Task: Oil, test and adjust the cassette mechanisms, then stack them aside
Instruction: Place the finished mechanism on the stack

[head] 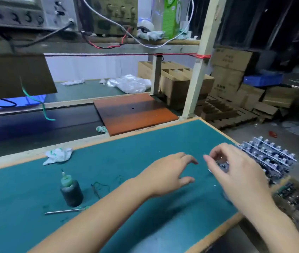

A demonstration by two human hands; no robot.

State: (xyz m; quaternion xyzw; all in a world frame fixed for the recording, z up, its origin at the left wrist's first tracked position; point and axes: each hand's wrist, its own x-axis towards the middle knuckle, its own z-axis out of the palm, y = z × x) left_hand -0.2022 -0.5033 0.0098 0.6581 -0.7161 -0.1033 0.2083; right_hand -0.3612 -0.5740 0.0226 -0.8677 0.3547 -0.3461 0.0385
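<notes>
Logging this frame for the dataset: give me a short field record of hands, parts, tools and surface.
surface: green bench mat
left hand: open, over the mat, holds nothing
right hand: fingers curled round a cassette mechanism, mostly hidden
stack: cassette mechanisms piled at the mat's right edge
oil bottle: upright, left of the hands
screwdriver: lying flat in front of the bottle
crumpled paper: near the far edge

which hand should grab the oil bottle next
Left, probably. The left hand is open, holds nothing and is on the bottle's side of the mat. The right hand is farther away and pinches a mechanism.
</notes>
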